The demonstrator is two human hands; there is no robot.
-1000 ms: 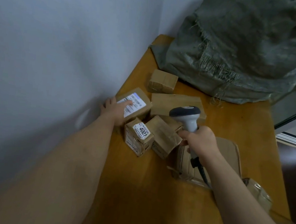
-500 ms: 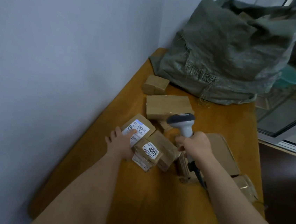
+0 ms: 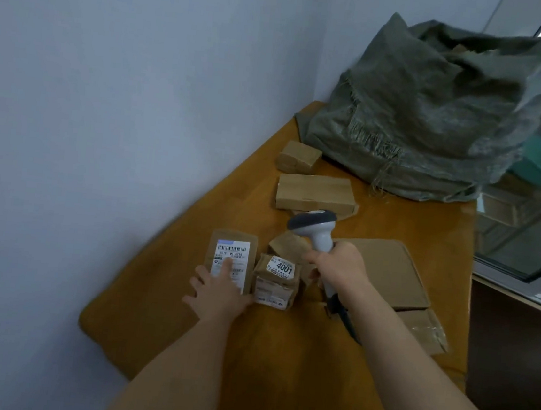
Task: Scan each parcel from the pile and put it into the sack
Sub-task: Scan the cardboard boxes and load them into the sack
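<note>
- The labelled parcel lies flat at centre-left of the frame, label up and barcode toward the top. A second ago it sat further up the pile and at an angle; I have since drawn it down and squared it, clear of the heap on its left side.
- My left hand rests on it with straight, spread fingers, the forefinger pressing on the label. It pins the parcel; it does not grip it.
- Just to its right, touching or nearly so, stands the 4001 box, tilted against the smaller cartons behind.
- My right hand is wrapped round the handle of the scanner, whose head sits above and right of the label and seems to face away from me; the blur leaves me unsure whether the beam reaches the barcode.
- My reading: the parcel is now placed for scanning, though my forefinger covers part of the print below the barcode.
- Further out, a long box and a small box wait toward upper centre, and a flat carton lies under my right wrist.
- The sack slumps at upper right on the table, mouth open, well apart from this parcel.
</note>
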